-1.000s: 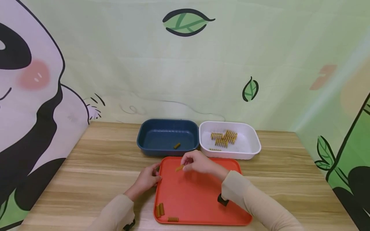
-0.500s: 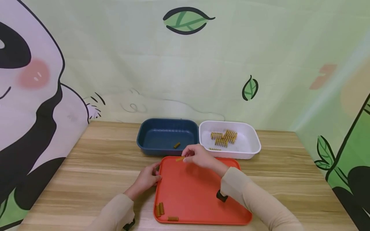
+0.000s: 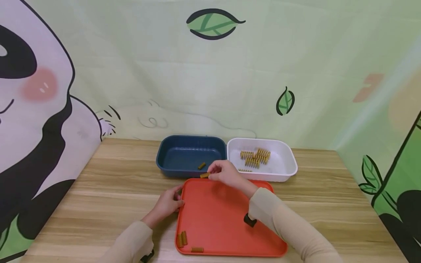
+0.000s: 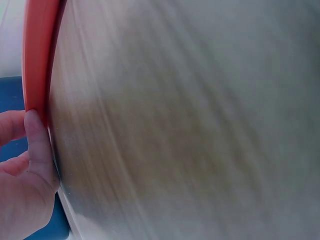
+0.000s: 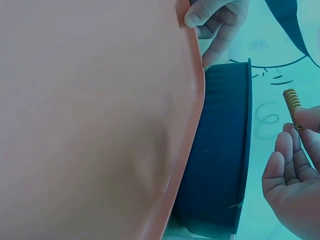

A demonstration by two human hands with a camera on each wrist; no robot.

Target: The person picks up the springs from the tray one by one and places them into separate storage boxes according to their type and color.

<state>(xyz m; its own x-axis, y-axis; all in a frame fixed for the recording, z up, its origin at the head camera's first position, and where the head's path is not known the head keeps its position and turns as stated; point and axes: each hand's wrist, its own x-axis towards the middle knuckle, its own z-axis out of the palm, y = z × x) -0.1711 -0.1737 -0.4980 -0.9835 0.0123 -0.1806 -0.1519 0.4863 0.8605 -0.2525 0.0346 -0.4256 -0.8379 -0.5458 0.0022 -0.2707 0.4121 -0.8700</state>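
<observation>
right hand [image 3: 227, 173]: pinching a spring [image 3: 205, 175] by one end, right over the far edge of the red tray [image 3: 227, 219], where it's meeting the near rim of the blue bin [image 3: 164, 164]. Wrist cam is showing the spring [image 5: 292, 107] sticking up out of the fingertips.
left hand [image 3: 167, 204]: gripping the tray's left edge near the far corner, thumb hooking over the rim, fingers curling underneath.
blue bin: one lone spring [image 3: 201, 165] is sitting inside; loads of bare floor around it.
white bin [image 3: 289, 160]: sitting right of the blue one, sides touching; a pile of springs [image 3: 254, 157] is lying in the middle.
tray: mostly bare; a few springs [image 3: 182, 238] are hanging out at the near-left corner, another [image 3: 197, 250] by the near edge.
table [image 3: 115, 182]: wide open wood left and right of the tray.
writing: not spotting any readable text, just panda and leaf drawings on the backdrop [image 3: 210, 73].
</observation>
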